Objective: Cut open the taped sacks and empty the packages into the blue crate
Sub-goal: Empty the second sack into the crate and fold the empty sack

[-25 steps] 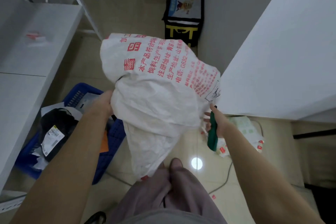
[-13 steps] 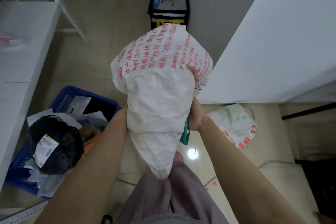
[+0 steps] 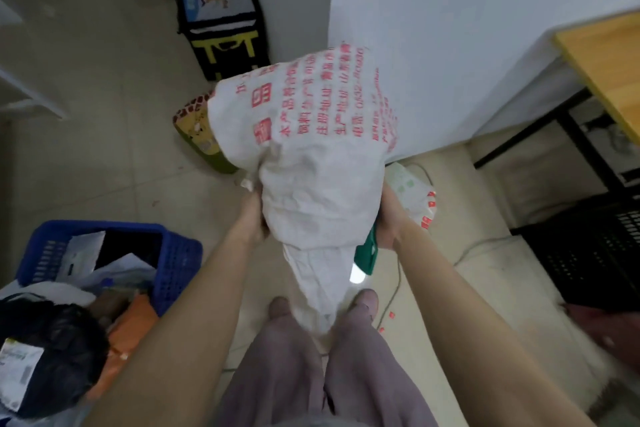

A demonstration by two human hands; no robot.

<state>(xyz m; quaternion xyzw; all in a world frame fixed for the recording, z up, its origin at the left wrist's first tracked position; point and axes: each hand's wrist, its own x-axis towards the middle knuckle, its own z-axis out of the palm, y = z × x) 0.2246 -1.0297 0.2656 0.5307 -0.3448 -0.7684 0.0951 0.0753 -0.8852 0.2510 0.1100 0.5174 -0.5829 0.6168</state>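
Observation:
I hold a white woven sack (image 3: 311, 163) with red print up in front of me, its limp lower part hanging between my feet. My left hand (image 3: 254, 215) grips its left side. My right hand (image 3: 388, 218) grips its right side and also holds a green cutter (image 3: 366, 253). The blue crate (image 3: 176, 253) stands on the floor at the lower left, filled with packages, among them a black bag with a white label (image 3: 52, 354) and an orange parcel (image 3: 128, 333).
A second sack (image 3: 412, 191) with red marks lies on the floor behind my right hand. A yellow-green box (image 3: 199, 135) and a black delivery bag (image 3: 221, 17) stand ahead. A white wall, a wooden table (image 3: 609, 62) and a black crate (image 3: 588, 253) are on the right.
The view has swung to the right, so the blue crate now sits further left. My hands have gathered the sack closer together, and the sack has shifted right toward the wall.

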